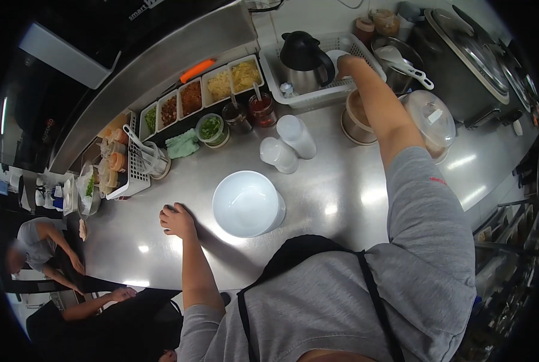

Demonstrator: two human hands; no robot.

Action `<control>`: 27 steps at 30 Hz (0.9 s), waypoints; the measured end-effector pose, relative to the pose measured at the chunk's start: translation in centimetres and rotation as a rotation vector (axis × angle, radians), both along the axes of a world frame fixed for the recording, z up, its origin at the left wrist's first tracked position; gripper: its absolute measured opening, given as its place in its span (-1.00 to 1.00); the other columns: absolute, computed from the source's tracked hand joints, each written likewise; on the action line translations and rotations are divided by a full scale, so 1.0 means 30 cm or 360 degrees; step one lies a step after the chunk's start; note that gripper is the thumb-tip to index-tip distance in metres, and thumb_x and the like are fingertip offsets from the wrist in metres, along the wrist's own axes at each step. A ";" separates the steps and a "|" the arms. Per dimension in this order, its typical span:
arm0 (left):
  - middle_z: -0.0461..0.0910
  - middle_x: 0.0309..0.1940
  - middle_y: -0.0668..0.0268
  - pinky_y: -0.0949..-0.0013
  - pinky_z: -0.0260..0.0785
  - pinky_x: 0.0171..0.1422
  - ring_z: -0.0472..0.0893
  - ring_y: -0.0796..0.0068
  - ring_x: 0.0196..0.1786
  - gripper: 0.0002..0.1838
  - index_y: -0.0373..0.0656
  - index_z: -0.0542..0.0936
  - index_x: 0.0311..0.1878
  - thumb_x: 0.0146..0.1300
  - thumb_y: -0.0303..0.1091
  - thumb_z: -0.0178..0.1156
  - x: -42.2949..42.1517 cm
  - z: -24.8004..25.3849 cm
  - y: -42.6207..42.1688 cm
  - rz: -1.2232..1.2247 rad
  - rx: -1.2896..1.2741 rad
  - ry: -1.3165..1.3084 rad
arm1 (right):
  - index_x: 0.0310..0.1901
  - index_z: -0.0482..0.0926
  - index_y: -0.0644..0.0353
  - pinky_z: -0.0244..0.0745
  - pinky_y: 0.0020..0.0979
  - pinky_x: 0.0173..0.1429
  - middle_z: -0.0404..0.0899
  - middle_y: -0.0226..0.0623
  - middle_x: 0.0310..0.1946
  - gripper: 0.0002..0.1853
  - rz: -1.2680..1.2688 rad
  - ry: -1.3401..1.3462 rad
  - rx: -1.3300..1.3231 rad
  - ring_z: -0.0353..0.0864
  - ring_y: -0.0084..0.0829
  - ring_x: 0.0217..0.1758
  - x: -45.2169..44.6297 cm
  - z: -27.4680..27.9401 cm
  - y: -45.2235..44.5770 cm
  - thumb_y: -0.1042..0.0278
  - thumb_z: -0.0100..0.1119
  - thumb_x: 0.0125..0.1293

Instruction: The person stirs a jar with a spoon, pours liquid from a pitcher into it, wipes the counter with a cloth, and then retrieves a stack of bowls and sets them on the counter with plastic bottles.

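Observation:
My left hand rests over the steel counter with its fingers bent and apart, left of a stack of white bowls. Reaching forward, my right hand is inside a white plastic basket, at a white rounded item whose kind I cannot make out. Its fingertips are mostly hidden. Beside it in the basket stands a steel jug with a black lid and handle. Two stacks of white plastic cups or lids stand between the bowls and the basket.
Tubs of chopped ingredients line the back, with jars of sauce in front. A green cloth lies at left. A lidded container and a large cooker stand right. Two people are at the far left.

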State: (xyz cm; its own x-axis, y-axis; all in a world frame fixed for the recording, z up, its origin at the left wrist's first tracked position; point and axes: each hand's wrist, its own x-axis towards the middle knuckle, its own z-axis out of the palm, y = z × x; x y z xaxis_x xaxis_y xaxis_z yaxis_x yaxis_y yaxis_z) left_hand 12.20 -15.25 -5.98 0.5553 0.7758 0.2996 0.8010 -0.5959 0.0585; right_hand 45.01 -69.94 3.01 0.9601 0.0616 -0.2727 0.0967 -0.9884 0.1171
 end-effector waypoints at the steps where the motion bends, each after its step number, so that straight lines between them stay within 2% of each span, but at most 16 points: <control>1: 0.28 0.15 0.29 -0.05 0.10 0.19 0.24 0.23 0.23 -0.52 -0.04 0.34 0.13 0.27 0.05 -0.12 0.001 -0.004 0.003 -0.0006 0.0001 -0.0017 | -0.16 0.63 0.22 0.49 -0.25 -0.02 0.63 -0.15 -0.22 -0.48 0.0004 0.0008 -0.0005 0.61 -0.18 -0.15 -0.028 0.033 0.011 0.01 0.39 -0.10; 4: 0.28 0.15 0.29 -0.07 0.07 0.22 0.23 0.23 0.24 -0.52 -0.04 0.34 0.13 0.27 0.05 -0.12 -0.003 -0.010 0.006 -0.0004 -0.0018 -0.0022 | -0.15 0.62 0.24 0.49 -0.26 -0.01 0.63 -0.15 -0.22 -0.45 -0.0078 0.0140 0.0175 0.61 -0.17 -0.16 -0.070 0.083 0.024 -0.10 0.30 -0.02; 6: 0.28 0.15 0.29 -0.08 0.06 0.23 0.22 0.23 0.25 -0.51 -0.04 0.34 0.13 0.27 0.06 -0.12 0.001 -0.008 0.004 -0.0005 -0.0031 -0.0024 | -0.17 0.62 0.26 0.48 -0.25 -0.05 0.63 -0.13 -0.24 -0.39 -0.0336 0.0530 0.0249 0.62 -0.19 -0.18 -0.090 0.115 0.025 -0.21 0.20 0.03; 7: 0.28 0.15 0.29 -0.09 0.06 0.23 0.23 0.23 0.24 -0.51 -0.04 0.34 0.13 0.27 0.06 -0.11 0.001 -0.006 0.003 0.0001 -0.0029 -0.0018 | -0.17 0.62 0.26 0.48 -0.25 -0.05 0.63 -0.13 -0.24 -0.39 -0.0338 0.0528 0.0248 0.62 -0.19 -0.18 -0.097 0.121 0.012 -0.21 0.20 0.03; 10: 0.28 0.16 0.29 -0.09 0.06 0.23 0.23 0.22 0.24 -0.51 -0.05 0.34 0.14 0.27 0.06 -0.11 -0.002 -0.011 0.009 0.0000 -0.0017 -0.0020 | -0.16 0.62 0.24 0.48 -0.25 -0.12 0.64 -0.14 -0.28 -0.38 -0.0197 0.0392 0.0304 0.62 -0.24 -0.23 -0.140 0.155 -0.013 -0.26 0.12 0.07; 12: 0.28 0.16 0.29 -0.09 0.07 0.22 0.24 0.21 0.23 -0.51 -0.05 0.33 0.14 0.28 0.05 -0.13 -0.002 -0.018 0.012 -0.0013 0.0001 -0.0026 | -0.18 0.60 0.21 0.47 -0.28 -0.15 0.63 -0.20 -0.33 -0.46 0.0201 -0.0253 0.0364 0.61 -0.32 -0.22 -0.217 0.287 -0.006 -0.17 0.21 0.06; 13: 0.28 0.16 0.29 -0.09 0.07 0.22 0.24 0.21 0.23 -0.51 -0.05 0.33 0.14 0.28 0.05 -0.13 0.000 -0.015 0.014 -0.0007 0.0001 -0.0020 | -0.18 0.60 0.21 0.47 -0.28 -0.15 0.63 -0.20 -0.33 -0.46 0.0205 -0.0246 0.0365 0.61 -0.32 -0.22 -0.278 0.338 0.002 -0.17 0.21 0.06; 15: 0.27 0.16 0.29 -0.08 0.08 0.21 0.24 0.21 0.23 -0.50 -0.05 0.33 0.15 0.28 0.06 -0.14 -0.001 -0.015 0.012 -0.0011 0.0008 -0.0012 | -0.10 0.54 0.21 0.46 -0.31 -0.14 0.61 -0.23 -0.35 -0.47 0.0405 0.0012 0.1317 0.60 -0.35 -0.18 -0.467 0.389 0.024 -0.03 0.33 0.01; 17: 0.27 0.16 0.28 -0.07 0.09 0.20 0.24 0.22 0.23 -0.50 -0.05 0.33 0.15 0.27 0.06 -0.14 -0.009 -0.011 0.011 -0.0014 -0.0004 -0.0009 | -0.03 0.47 0.21 0.45 -0.33 -0.08 0.56 -0.18 -0.22 -0.39 0.0207 0.0290 0.1325 0.58 -0.34 -0.16 -0.649 0.332 0.118 0.06 0.44 -0.09; 19: 0.27 0.16 0.27 -0.07 0.08 0.21 0.24 0.21 0.23 -0.50 -0.06 0.33 0.14 0.27 0.06 -0.13 0.000 -0.011 0.010 0.0013 -0.0010 0.0026 | 0.07 0.41 0.20 0.45 -0.34 -0.03 0.48 -0.09 -0.06 -0.24 0.0458 0.0207 0.1288 0.58 -0.31 -0.19 -0.694 0.150 0.178 0.01 0.48 -0.17; 21: 0.27 0.16 0.26 -0.08 0.08 0.21 0.23 0.21 0.23 -0.51 -0.06 0.33 0.14 0.27 0.05 -0.13 -0.001 -0.006 0.009 0.0005 -0.0022 0.0015 | 0.09 0.43 0.17 0.30 -0.25 0.19 0.39 0.01 0.10 -0.15 0.0351 0.0330 0.1380 0.43 -0.07 0.10 -0.722 0.051 0.255 -0.08 0.47 -0.29; 22: 0.27 0.16 0.25 -0.09 0.07 0.21 0.23 0.21 0.24 -0.51 -0.06 0.33 0.14 0.27 0.04 -0.13 -0.002 -0.006 0.007 0.0002 -0.0037 0.0007 | 0.09 0.43 0.17 0.30 -0.25 0.19 0.39 0.01 0.10 -0.15 0.0358 0.0321 0.1380 0.43 -0.07 0.10 -0.732 -0.019 0.270 -0.08 0.47 -0.29; 24: 0.27 0.16 0.24 -0.11 0.06 0.22 0.23 0.20 0.24 -0.52 -0.07 0.33 0.13 0.27 0.03 -0.12 -0.006 -0.010 -0.014 -0.0014 -0.0048 -0.0015 | 0.09 0.44 0.19 0.27 -0.24 0.22 0.37 0.06 0.11 -0.13 0.0337 -0.0029 0.1594 0.35 -0.01 0.18 -0.724 -0.138 0.322 -0.08 0.47 -0.33; 25: 0.27 0.16 0.22 -0.13 0.05 0.22 0.23 0.19 0.24 -0.52 -0.08 0.33 0.13 0.26 0.01 -0.12 -0.009 -0.002 -0.016 -0.0003 -0.0052 -0.0049 | 0.08 0.45 0.18 0.26 -0.23 0.22 0.37 0.07 0.09 -0.14 0.0279 -0.0132 0.1572 0.32 0.00 0.19 -0.735 -0.169 0.333 -0.09 0.45 -0.34; 26: 0.27 0.16 0.21 -0.15 0.01 0.26 0.22 0.17 0.25 -0.52 -0.08 0.32 0.13 0.25 0.01 -0.11 -0.011 -0.001 -0.018 -0.0023 -0.0072 -0.0059 | 0.07 0.48 0.15 0.27 -0.23 0.22 0.40 0.01 0.07 -0.18 0.0211 -0.0118 0.1576 0.35 -0.04 0.17 -0.745 -0.153 0.342 -0.01 0.46 -0.34; 27: 0.27 0.16 0.19 -0.17 -0.02 0.29 0.21 0.16 0.26 -0.51 -0.09 0.32 0.13 0.24 0.00 -0.09 -0.014 0.004 -0.026 -0.0019 -0.0086 -0.0078 | 0.07 0.48 0.14 0.29 -0.26 0.21 0.47 -0.08 0.04 -0.21 0.0154 -0.0020 0.1813 0.42 -0.11 0.13 -0.741 -0.165 0.345 0.16 0.49 -0.35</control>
